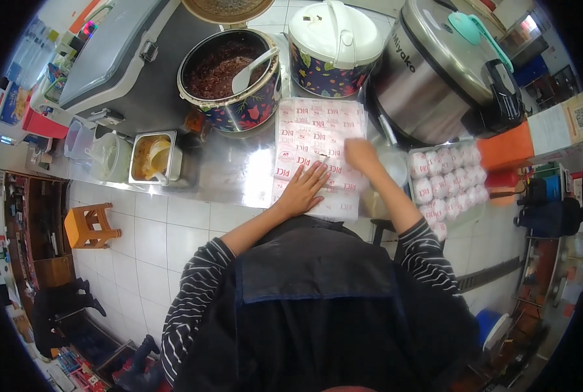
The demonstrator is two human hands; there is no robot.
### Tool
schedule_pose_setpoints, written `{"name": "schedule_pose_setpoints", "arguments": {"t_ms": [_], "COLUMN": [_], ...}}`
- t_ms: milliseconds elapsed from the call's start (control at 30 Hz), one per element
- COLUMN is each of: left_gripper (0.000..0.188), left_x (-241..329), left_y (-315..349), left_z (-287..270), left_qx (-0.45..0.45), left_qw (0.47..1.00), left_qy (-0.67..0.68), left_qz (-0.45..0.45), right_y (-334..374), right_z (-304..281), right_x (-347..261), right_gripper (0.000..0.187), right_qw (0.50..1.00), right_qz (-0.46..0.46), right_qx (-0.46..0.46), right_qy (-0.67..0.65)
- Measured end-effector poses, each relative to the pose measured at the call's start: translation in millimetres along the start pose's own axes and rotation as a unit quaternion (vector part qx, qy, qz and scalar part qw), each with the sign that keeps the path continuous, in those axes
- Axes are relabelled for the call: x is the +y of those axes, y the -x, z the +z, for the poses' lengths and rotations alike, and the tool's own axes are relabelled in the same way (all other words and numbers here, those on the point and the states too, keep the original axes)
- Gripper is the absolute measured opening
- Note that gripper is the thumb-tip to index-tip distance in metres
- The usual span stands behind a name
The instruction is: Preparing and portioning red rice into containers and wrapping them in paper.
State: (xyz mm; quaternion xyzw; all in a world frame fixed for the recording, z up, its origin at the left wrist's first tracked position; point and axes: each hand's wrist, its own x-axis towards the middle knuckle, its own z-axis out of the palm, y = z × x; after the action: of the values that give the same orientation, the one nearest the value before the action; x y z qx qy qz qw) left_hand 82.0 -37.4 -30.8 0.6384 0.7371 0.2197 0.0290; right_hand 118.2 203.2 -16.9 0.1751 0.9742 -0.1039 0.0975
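Red-printed paper (321, 116) stacked | left hand (302, 189) flat on it, fingers apart | right hand (361, 157) curled, grip cannot be told | wrapped bundles (443, 184) apparently done; more wrapping likely left

I have the left hand (301, 189) palm-down, fingers spread, near the front edge of the counter (229, 171); the right hand (361, 157) curls farther in, fingertips hidden.

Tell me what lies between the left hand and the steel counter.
Paper sheets, white with red print: the left hand has its fingers spread on them, and they lie on the counter. The head view shows this.
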Motion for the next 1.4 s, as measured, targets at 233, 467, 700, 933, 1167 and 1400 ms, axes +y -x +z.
{"name": "schedule_pose_setpoints", "arguments": {"t_ms": [233, 467, 700, 933, 1167, 1400], "left_gripper": [0.079, 0.066, 0.022, 0.024, 0.02, 0.022], "left_x": [-9.4, -64.8, -71.0, -99.5, -85.8, -75.0], "left_y": [5.1, 30.4, 31.7, 0.2, 6.3, 27.4], "left_z": [-11.5, -38.1, -38.1, -33.5, -59.1, -59.6], "left_qx": [0.095, 0.029, -0.037, 0.045, 0.082, 0.075], "left_qw": [0.993, 0.932, 0.978, 0.985, 0.98, 0.977], "left_qy": [0.016, 0.251, 0.179, 0.144, 0.163, 0.181], "left_qz": [-0.065, -0.26, -0.097, -0.087, -0.075, -0.085], "right_y": [38.2, 105.6, 108.4, 60.9, 71.6, 89.1], "right_z": [-52.5, -4.2, 31.0, 21.6, -5.0, 9.0], "right_x": [-32.4, -0.7, 9.2, 13.5, 11.1, 10.7], "right_gripper": [0.047, 0.072, 0.025, 0.02, 0.018, 0.012], "right_qw": [0.973, 0.956, 0.968, 0.955, 0.94, 0.927], "right_qz": [-0.018, 0.023, -0.143, -0.152, -0.183, -0.142], "right_qx": [0.111, 0.042, 0.047, 0.15, 0.126, 0.083], "right_qy": [-0.201, -0.29, -0.2, -0.207, -0.261, -0.338]}}
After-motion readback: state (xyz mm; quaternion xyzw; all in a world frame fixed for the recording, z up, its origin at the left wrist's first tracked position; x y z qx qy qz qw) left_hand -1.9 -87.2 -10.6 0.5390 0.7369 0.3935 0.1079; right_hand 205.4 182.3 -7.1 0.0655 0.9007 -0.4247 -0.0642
